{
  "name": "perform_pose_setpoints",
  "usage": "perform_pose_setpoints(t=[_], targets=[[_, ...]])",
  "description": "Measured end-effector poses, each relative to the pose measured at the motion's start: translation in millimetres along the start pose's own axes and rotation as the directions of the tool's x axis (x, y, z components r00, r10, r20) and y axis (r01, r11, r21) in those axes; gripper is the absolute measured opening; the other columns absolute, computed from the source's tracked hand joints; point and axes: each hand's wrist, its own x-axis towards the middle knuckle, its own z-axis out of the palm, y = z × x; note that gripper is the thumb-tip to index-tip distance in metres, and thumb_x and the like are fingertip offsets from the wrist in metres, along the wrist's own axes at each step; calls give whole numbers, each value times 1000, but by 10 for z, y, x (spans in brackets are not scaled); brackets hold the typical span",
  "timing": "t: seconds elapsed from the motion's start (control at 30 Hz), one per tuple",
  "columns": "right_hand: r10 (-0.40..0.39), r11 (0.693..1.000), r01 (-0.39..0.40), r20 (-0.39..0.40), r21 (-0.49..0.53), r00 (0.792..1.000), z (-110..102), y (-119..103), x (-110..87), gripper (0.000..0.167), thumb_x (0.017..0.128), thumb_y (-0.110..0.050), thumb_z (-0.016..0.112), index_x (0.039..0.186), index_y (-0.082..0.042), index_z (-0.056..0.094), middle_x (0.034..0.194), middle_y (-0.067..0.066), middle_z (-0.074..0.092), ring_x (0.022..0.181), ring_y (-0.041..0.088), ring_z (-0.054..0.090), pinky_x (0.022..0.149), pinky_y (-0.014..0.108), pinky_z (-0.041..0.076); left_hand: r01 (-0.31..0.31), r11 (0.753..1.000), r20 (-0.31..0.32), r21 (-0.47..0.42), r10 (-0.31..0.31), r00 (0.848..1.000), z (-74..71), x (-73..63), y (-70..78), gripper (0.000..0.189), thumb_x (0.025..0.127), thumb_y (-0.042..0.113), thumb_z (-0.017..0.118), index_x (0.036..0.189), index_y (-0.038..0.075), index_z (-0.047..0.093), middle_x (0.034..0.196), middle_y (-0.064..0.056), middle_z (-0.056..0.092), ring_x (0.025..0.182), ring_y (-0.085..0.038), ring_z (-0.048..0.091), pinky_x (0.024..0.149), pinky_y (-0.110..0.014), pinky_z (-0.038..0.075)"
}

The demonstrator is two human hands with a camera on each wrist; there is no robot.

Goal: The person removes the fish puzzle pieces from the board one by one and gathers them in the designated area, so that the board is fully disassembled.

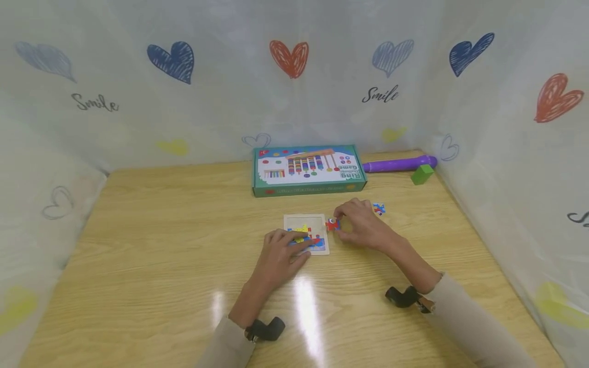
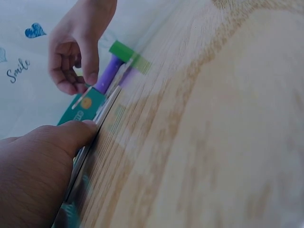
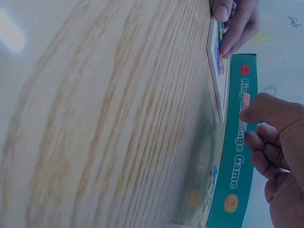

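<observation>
A small square wooden puzzle tray (image 1: pixel 294 219) lies on the table, with assembled blue, red and yellow pieces (image 1: pixel 318 247) along its near part. My left hand (image 1: pixel 278 258) rests over the tray, index and middle fingers stretched across those pieces and its thumb by the near rim. Just right of the tray, my right hand (image 1: pixel 363 225) pinches a red puzzle piece (image 1: pixel 331 225) printed with an eye between thumb and fingers. In the right wrist view this piece (image 3: pixel 246 100) appears edge-on, raised above the tabletop. Beyond the right hand lies another puzzle piece (image 1: pixel 379 208), blue with red and yellow.
A green Ring Challenge Game box (image 1: pixel 309 171) lies behind the tray. Right of it are a purple stick (image 1: pixel 395 164) and a green block (image 1: pixel 422 175). A white curtain (image 1: pixel 221 87) printed with hearts borders the wooden table (image 1: pixel 175 245) at the back and sides.
</observation>
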Motion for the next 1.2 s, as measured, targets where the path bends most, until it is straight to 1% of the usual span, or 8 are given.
perform_pose_setpoints(t=[0.27,0.43,0.53,0.67,0.8,0.97,1.2], targets=[[16,1000,-16,-2,3,1000,-11,58,-62,29,76,-10,78,102,-5,66,96,4,67,98,25,54,90,47,32,-1,1000,-11,-5,1,1000,-7,-7,-20,29,97,36,65,125,33,72,127,7,65,104,-18,51,101,-48,36],[44,999,-44,-3,0,999,-38,84,-113,28,76,-10,77,102,-4,67,95,4,68,98,26,54,88,48,31,-7,1000,-12,-4,7,1000,1,-3,-26,29,97,36,64,125,33,72,127,8,65,106,-17,51,101,-47,36],[55,998,-55,-3,-2,998,-53,98,-146,28,76,-11,77,101,-3,67,95,4,68,99,27,54,86,47,31,-6,1000,-1,-2,6,1000,8,1,-25,29,98,37,63,126,34,71,128,8,64,107,-17,51,101,-47,36],[47,999,-47,-9,-2,999,-63,125,-166,29,76,-11,78,101,-4,66,96,4,67,100,26,54,85,44,29,0,1000,-1,-5,0,1000,-2,-5,-23,29,98,36,64,126,32,72,128,6,65,106,-19,51,101,-48,36],[33,999,-33,-21,-8,999,-77,165,-178,28,75,-10,78,100,-4,66,94,4,67,98,27,53,83,44,29,-1,1000,-8,-11,1,1000,1,-6,-27,29,98,35,64,125,31,72,127,5,66,105,-20,52,100,-48,36],[57,998,-57,-12,-19,998,-99,210,-207,29,74,-10,78,99,-4,66,95,4,66,98,28,53,84,45,29,6,1000,4,-21,-6,1000,11,0,-10,29,98,35,63,126,31,72,128,5,65,106,-20,52,100,-47,35],[59,998,-59,-18,-17,998,-144,253,-243,29,75,-10,78,100,-3,66,95,5,67,98,28,54,86,46,29,8,999,-7,-42,-8,1000,11,-2,1,29,97,34,65,125,30,72,127,5,66,105,-19,51,100,-47,35]])
